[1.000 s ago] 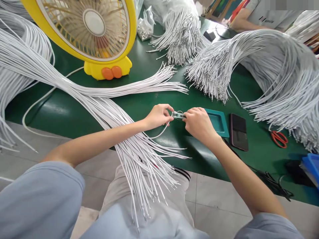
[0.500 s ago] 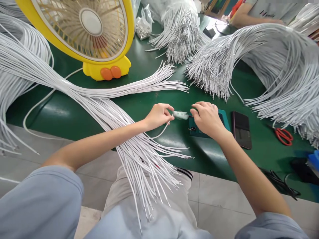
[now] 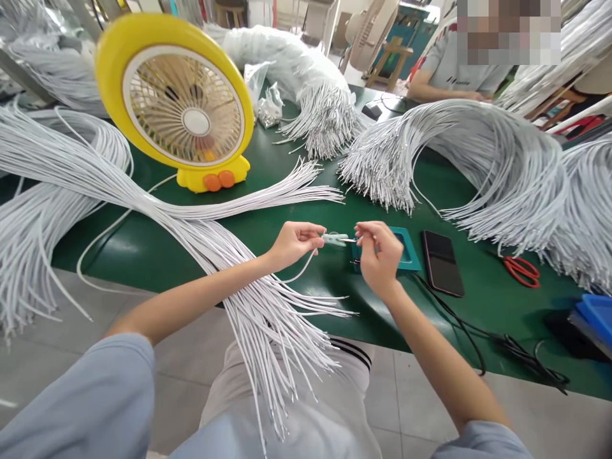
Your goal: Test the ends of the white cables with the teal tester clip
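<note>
My left hand point(image 3: 295, 243) is closed in a pinch on the end of a single white cable point(image 3: 300, 273), which carries a small clear-white connector piece point(image 3: 335, 239). My right hand point(image 3: 380, 252) pinches the other tip of that connector, fingers curled, just over a small teal tray point(image 3: 410, 260) on the green table point(image 3: 191, 242). Both hands hover a little above the table surface. A big fan of white cables point(image 3: 248, 299) runs under my left forearm and hangs over the table edge onto my lap.
A yellow desk fan point(image 3: 179, 105) stands at the back left. Heaps of white cables point(image 3: 478, 166) cover the right and back. A black phone point(image 3: 442, 262) and red scissors point(image 3: 522, 270) lie to the right, a blue bin point(image 3: 595, 322) at the far right. Another person point(image 3: 454, 70) sits across.
The view has tilted up, showing more of the room. My right hand has lifted off the teal tray and turned palm inward, now pinching the connector's tip; my left hand keeps its grip.
</note>
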A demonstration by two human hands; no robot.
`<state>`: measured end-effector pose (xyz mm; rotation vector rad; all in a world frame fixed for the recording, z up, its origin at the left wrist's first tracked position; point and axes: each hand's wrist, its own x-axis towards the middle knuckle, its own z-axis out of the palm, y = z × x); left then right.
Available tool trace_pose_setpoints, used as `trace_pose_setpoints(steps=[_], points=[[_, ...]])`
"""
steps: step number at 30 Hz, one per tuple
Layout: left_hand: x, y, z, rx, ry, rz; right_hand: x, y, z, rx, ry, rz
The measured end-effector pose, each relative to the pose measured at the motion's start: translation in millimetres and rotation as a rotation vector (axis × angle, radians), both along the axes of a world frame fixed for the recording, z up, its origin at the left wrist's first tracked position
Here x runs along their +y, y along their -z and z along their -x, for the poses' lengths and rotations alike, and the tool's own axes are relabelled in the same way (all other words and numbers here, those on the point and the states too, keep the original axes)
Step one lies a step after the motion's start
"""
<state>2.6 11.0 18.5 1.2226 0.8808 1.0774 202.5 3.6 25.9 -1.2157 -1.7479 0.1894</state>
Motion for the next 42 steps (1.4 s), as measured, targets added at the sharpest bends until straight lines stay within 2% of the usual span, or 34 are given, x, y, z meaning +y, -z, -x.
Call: trace_pose_setpoints(steps=[4,7,9,11,13,16,21,25,28,32,34,36,37,39,40,42], points=[[-18,-17.3,-4,-0.075,0.050,0.012,-15,21.1,19,0.163,-0.137,0.040],[-33,-28.1,-6,-0.108,0.093,0.040,-24,36.8,26,0.109,-0.235,0.049],[-42,-34.4,-7,-0.072,0.069,0.003,-29,44.4,27,0.027,-0.343,0.068],[-50,-40.0,-9,0.013,0.039,-0.083,-32,48.9,26,-0.037,-0.439,0.082],[-56,-44.3,-12,0.106,0.022,-0.192,-33,50.2,25,-0.047,-0.478,0.091],[-62,-48.0,-16,0.199,-0.005,-0.366,-31,49.2,23,0.020,-0.480,0.109],[-70,-49.9,-23,0.216,-0.029,-0.572,-28,49.3,24,0.131,-0.475,0.137],[-79,-42.1,-29,0.252,0.060,-0.663,-27,51.7,25,0.161,-0.486,0.196],[-87,-25.7,-34,0.370,0.179,-0.664,-24,53.5,26,0.159,-0.495,0.246],[-99,-0.4,-44,0.649,0.409,-0.715,-18,57.4,26,0.115,-0.559,0.323],[-106,8.2,-53,0.704,0.513,-0.793,-14,59.6,26,0.093,-0.588,0.359],[-109,12.2,-60,0.655,0.611,-0.937,-12,60.8,26,0.080,-0.603,0.392],[-107,12.2,-60,0.639,0.615,-1.013,-11,60.8,26,0.076,-0.606,0.406],[-94,7.8,-48,0.733,0.500,-1.101,-10,60.1,25,0.069,-0.613,0.428],[-83,3.5,-35,0.861,0.365,-1.082,-10,59.6,25,0.064,-0.617,0.436],[-51,-8.7,2,1.275,0.125,-0.888,-10,59.4,25,0.051,-0.626,0.445]])
